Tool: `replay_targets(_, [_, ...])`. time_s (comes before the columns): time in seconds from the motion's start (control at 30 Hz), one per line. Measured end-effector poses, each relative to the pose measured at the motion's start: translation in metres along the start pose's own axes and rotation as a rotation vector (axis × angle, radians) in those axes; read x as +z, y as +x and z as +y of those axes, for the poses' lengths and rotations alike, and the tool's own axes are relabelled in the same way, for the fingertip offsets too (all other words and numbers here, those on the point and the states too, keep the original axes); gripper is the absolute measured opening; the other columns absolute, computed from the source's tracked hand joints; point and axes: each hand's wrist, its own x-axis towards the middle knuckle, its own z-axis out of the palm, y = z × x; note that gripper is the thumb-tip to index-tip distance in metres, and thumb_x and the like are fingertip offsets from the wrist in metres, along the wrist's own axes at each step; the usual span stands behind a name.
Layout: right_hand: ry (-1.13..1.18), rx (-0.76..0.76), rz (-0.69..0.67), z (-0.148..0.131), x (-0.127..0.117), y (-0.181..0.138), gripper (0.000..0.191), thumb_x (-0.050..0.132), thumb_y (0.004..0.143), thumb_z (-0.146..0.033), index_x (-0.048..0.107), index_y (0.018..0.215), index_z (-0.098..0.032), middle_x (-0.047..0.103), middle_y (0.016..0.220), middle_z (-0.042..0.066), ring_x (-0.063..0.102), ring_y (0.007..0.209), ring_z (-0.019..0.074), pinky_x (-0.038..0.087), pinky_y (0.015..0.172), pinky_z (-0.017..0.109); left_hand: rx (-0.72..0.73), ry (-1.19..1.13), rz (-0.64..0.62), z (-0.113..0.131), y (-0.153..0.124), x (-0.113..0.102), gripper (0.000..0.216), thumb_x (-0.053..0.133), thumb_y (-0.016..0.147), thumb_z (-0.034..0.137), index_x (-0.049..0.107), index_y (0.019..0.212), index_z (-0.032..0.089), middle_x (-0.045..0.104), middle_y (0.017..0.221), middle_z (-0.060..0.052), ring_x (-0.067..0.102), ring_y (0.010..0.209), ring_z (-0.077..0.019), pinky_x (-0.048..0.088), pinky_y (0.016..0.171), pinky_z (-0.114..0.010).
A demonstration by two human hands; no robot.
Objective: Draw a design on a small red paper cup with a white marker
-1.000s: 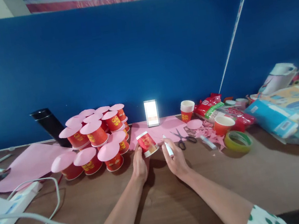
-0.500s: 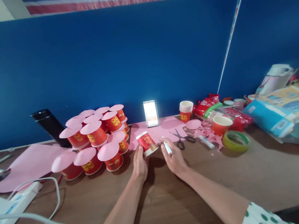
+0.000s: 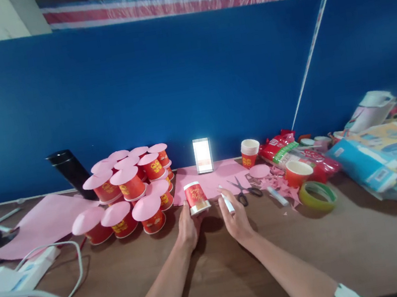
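My left hand (image 3: 188, 228) is closed on a red paper cup (image 3: 196, 196), which it holds by its side above the table. The cup is upside down, its white base up and its rim toward me. In my right hand (image 3: 237, 218) is a slim white pen-like tube (image 3: 227, 203), gripped between thumb and fingers, a short way right of the cup and apart from it. Dark-handled scissors (image 3: 242, 192) lie open just beyond the right hand. Behind both hands a pink paper sheet (image 3: 217, 171) lies flat, with a bright blurred-out rectangle (image 3: 203, 155) at its back edge.
Several red cups topped with pink paper discs (image 3: 126, 175) stand stacked at left, near a black flask (image 3: 70, 174) and a white power strip (image 3: 20, 284). At right are nested cups (image 3: 249, 153), pink scraps (image 3: 279, 179), a white tube (image 3: 277, 196), yellow-green tape (image 3: 315, 204) and plastic packs (image 3: 369, 156).
The cup has turned more upright in my left hand, its base still up. My right hand with the white tube has shifted slightly right, away from the cup. The whole view has dropped a little.
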Motion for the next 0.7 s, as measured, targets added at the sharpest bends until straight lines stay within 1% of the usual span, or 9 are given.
replay_targets(0.03, [0.020, -0.010, 0.024, 0.0009, -0.0010, 0.0008, 0.033, 0.041, 0.094, -0.027, 0.056, 0.122, -0.016, 0.064, 0.116, 0.012, 0.058, 0.111, 0.0231, 0.048, 0.095, 0.039, -0.008, -0.005, 0.011, 0.0014, -0.0012, 0.0012, 0.034, 0.056, 0.083, 0.041, 0.063, 0.094, 0.010, 0.070, 0.084, -0.010, 0.067, 0.078, -0.0219, 0.054, 0.077, -0.040])
replay_targets(0.1, [0.070, -0.017, 0.047, 0.0023, -0.0029, 0.0022, 0.034, 0.041, 0.094, -0.027, 0.056, 0.123, -0.017, 0.064, 0.115, 0.012, 0.060, 0.108, 0.0227, 0.049, 0.094, 0.039, -0.037, -0.005, 0.021, 0.0037, -0.0030, 0.0031, 0.033, 0.055, 0.084, 0.040, 0.063, 0.093, 0.009, 0.070, 0.083, -0.011, 0.067, 0.076, -0.0218, 0.055, 0.076, -0.040])
replay_targets(0.23, [0.120, -0.012, 0.052, 0.0031, -0.0058, 0.0035, 0.030, 0.043, 0.094, -0.026, 0.060, 0.118, -0.019, 0.065, 0.110, 0.011, 0.063, 0.099, 0.0217, 0.051, 0.089, 0.037, -0.088, -0.001, 0.027, 0.0056, -0.0039, 0.0049, 0.034, 0.051, 0.087, 0.041, 0.062, 0.093, 0.009, 0.070, 0.082, -0.011, 0.067, 0.073, -0.0217, 0.055, 0.075, -0.040])
replay_targets(0.37, [0.135, 0.010, 0.067, 0.0020, -0.0073, 0.0042, 0.027, 0.043, 0.094, -0.024, 0.062, 0.112, -0.018, 0.066, 0.103, 0.010, 0.061, 0.097, 0.0212, 0.050, 0.088, 0.037, -0.110, -0.030, 0.058, 0.0054, -0.0025, 0.0045, 0.031, 0.048, 0.089, 0.038, 0.061, 0.095, 0.010, 0.070, 0.082, -0.011, 0.067, 0.074, -0.0208, 0.055, 0.075, -0.040])
replay_targets(0.5, [0.145, 0.045, 0.061, 0.0020, -0.0069, 0.0046, 0.024, 0.042, 0.094, -0.024, 0.060, 0.108, -0.016, 0.064, 0.100, 0.010, 0.060, 0.093, 0.0201, 0.049, 0.085, 0.035, -0.123, -0.065, 0.077, 0.0053, -0.0017, 0.0042, 0.027, 0.049, 0.088, 0.035, 0.060, 0.097, 0.011, 0.069, 0.085, -0.009, 0.066, 0.073, -0.0188, 0.055, 0.076, -0.039])
replay_targets(0.6, [0.158, 0.103, 0.087, 0.0036, -0.0054, 0.0046, 0.020, 0.043, 0.094, -0.026, 0.057, 0.104, -0.016, 0.062, 0.094, 0.008, 0.060, 0.085, 0.0181, 0.050, 0.078, 0.032, -0.135, -0.081, 0.082, 0.0048, -0.0015, 0.0043, 0.027, 0.051, 0.087, 0.036, 0.060, 0.095, 0.011, 0.069, 0.082, -0.008, 0.066, 0.071, -0.0182, 0.055, 0.076, -0.040])
replay_targets(0.7, [0.155, 0.125, 0.083, 0.0049, -0.0044, 0.0046, 0.018, 0.042, 0.094, -0.027, 0.056, 0.099, -0.016, 0.060, 0.090, 0.007, 0.059, 0.082, 0.0174, 0.049, 0.076, 0.031, -0.138, -0.076, 0.080, 0.0031, -0.0002, 0.0033, 0.027, 0.054, 0.085, 0.037, 0.061, 0.094, 0.012, 0.069, 0.080, -0.006, 0.065, 0.070, -0.0175, 0.055, 0.077, -0.039])
